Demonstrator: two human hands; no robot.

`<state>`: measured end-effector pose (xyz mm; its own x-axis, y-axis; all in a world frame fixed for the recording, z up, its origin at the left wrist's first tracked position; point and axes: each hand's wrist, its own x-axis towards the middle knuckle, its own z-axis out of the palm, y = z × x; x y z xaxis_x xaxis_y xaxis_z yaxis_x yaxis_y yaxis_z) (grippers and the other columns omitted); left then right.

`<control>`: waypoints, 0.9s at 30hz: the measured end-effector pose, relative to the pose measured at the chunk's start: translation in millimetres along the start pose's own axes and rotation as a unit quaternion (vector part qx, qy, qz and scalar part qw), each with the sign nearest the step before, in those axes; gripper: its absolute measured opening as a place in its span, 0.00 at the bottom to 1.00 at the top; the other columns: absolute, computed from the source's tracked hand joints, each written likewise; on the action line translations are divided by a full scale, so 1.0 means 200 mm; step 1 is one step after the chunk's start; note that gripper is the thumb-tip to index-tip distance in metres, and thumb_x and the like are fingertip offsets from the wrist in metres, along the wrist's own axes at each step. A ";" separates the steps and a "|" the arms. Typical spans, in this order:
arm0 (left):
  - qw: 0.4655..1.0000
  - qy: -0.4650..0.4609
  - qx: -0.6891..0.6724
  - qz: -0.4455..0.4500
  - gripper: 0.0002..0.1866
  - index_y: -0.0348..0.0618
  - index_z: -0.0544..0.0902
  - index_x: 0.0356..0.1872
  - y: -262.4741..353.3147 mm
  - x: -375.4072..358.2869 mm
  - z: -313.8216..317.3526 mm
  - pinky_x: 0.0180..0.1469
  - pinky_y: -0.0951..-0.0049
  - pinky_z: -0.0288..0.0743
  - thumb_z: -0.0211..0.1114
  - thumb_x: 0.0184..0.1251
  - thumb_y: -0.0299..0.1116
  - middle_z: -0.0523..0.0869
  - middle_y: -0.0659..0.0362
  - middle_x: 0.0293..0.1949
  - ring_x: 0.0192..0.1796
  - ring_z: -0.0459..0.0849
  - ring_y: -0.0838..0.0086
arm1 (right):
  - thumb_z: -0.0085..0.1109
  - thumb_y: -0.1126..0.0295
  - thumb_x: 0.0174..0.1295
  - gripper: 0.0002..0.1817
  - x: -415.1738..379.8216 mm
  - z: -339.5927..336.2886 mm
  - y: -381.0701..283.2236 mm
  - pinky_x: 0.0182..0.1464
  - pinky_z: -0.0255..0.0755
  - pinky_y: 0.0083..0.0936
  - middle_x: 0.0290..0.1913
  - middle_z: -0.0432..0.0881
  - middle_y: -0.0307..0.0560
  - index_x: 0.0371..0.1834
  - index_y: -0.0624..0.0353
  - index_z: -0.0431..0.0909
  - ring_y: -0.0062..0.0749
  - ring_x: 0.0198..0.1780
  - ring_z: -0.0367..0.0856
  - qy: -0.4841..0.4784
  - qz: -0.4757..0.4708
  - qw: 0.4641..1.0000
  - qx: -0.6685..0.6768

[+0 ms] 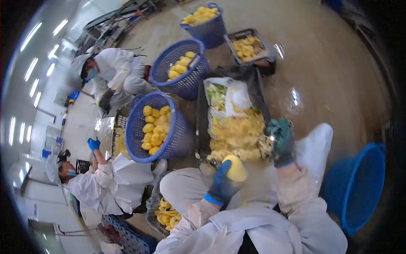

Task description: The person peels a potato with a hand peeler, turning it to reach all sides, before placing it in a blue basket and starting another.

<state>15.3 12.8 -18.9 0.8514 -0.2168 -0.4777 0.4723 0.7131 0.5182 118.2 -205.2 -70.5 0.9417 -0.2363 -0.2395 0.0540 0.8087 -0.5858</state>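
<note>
- I watch from far away through the head camera: my left hand [221, 184], in a blue glove, is closed around one yellow piece [238, 170], with its fingers along the side nearest to them.
- The grip leaves the upper end and the right side of this piece uncovered, I think so that the right hand [282, 143] can reach its surface.
- The piece is longer than wide. Its long axis slants: the far end points forward to the black crate [202, 127] and a little left, the near end goes back toward the lap.
- My right hand, in a dark green glove, is to the right and forward of the left fingers. A shiny blurred thing [265, 144] is by its fingers; I cannot tell if they hold it, or how wide they are.
- Ahead of both hands, the crate has yellow scraps [236, 132] and a white bag [238, 96]. It seems placed close so that what falls is caught.
- Forward and left of my left fingers, a blue basket [182, 137] carries whole yellow pieces, probably kept within easy reach.
- Right of my right fingers stands a blue tub [338, 188]; far left, a co-worker [95, 190] is seated.
</note>
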 end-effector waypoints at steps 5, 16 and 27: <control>0.997 -0.002 -0.014 0.070 0.18 0.46 0.76 0.49 0.42 0.47 -0.08 0.53 0.70 0.75 0.59 0.65 0.46 0.82 0.57 0.46 0.48 0.81 0.68 | 0.52 0.61 0.69 0.09 -0.05 0.15 0.00 0.32 0.70 0.19 0.31 0.78 0.42 0.35 0.53 0.72 0.23 0.29 0.74 0.009 -0.025 0.998 -0.060; 0.855 -0.061 0.327 0.398 0.19 0.37 0.71 0.56 1.39 0.97 -0.15 0.57 0.66 0.74 0.58 0.65 0.28 0.77 0.53 0.52 0.52 0.79 0.66 | 0.53 0.64 0.69 0.08 0.04 0.13 0.19 0.30 0.69 0.19 0.29 0.78 0.43 0.38 0.58 0.73 0.25 0.28 0.75 0.057 0.083 0.988 -0.117; 0.800 0.280 0.417 0.328 0.19 0.41 0.77 0.54 1.80 0.88 -1.53 0.44 0.78 0.74 0.63 0.63 0.34 0.82 0.59 0.44 0.42 0.77 0.81 | 0.55 0.59 0.67 0.11 0.11 0.21 0.33 0.30 0.66 0.17 0.29 0.78 0.38 0.37 0.54 0.73 0.21 0.28 0.72 0.134 0.155 0.947 -0.246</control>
<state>264.8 435.2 -133.7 0.8534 0.5203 -0.0307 0.1525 -0.1930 0.9693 155.6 -134.5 -81.7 0.7654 -0.2097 -0.6085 -0.4346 0.5290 -0.7289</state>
